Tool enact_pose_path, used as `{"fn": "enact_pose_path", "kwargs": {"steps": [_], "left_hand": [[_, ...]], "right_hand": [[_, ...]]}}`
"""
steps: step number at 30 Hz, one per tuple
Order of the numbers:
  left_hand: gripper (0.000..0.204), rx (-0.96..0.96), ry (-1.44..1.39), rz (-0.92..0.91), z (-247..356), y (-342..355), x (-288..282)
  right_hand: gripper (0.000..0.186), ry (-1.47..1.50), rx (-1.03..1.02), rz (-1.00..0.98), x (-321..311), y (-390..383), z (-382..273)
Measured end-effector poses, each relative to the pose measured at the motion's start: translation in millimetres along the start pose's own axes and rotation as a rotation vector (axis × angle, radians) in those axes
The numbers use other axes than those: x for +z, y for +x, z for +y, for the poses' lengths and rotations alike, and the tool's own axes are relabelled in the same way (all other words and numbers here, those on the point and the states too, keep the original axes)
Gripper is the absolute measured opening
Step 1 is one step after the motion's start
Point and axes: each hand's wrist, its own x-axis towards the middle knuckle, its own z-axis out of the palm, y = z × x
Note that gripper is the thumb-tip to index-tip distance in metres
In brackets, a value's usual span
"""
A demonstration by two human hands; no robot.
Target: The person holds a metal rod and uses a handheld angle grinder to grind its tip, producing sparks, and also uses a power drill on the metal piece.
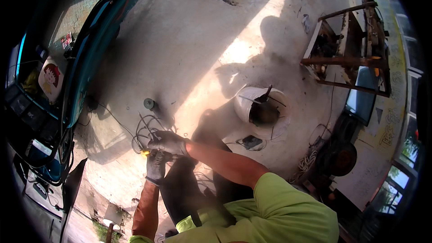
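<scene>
Both my hands wear dark grey gloves and work close together above the floor, in front of my knees. My right hand is closed, and a thin dark rod or cable end sticks out past its fingers; its kind is unclear. Just below, my left hand is closed too, its fingers touching those of the right. A small yellow piece shows beside the left fingers, but what they grip is hidden. Loops of black cable lie on the floor right behind the hands.
A green cylindrical object stands beyond the cable. To the right sits a white bucket with rods in it, near a dark flat box. A rusty metal frame stands far right, a blue vehicle at left.
</scene>
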Motion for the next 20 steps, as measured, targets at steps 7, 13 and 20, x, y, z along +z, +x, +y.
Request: {"fn": "enact_pose_path", "kwargs": {"steps": [7,13,20], "left_hand": [[0.04,0.125,0.521,-0.414,112.8,49.7,114.4],[0.041,-0.163,0.297,-0.203,178.5,99.6,83.3],[0.04,-0.725,0.429,0.066,151.1,154.5,-37.5]], "right_hand": [[0.03,-0.045,-0.297,0.323,-111.6,-92.6,21.8],[0.021,0.201,-0.675,0.868,-205.3,-162.5,33.7],[0.039,0.663,-0.574,0.886,-284.6,-185.2,32.2]]}}
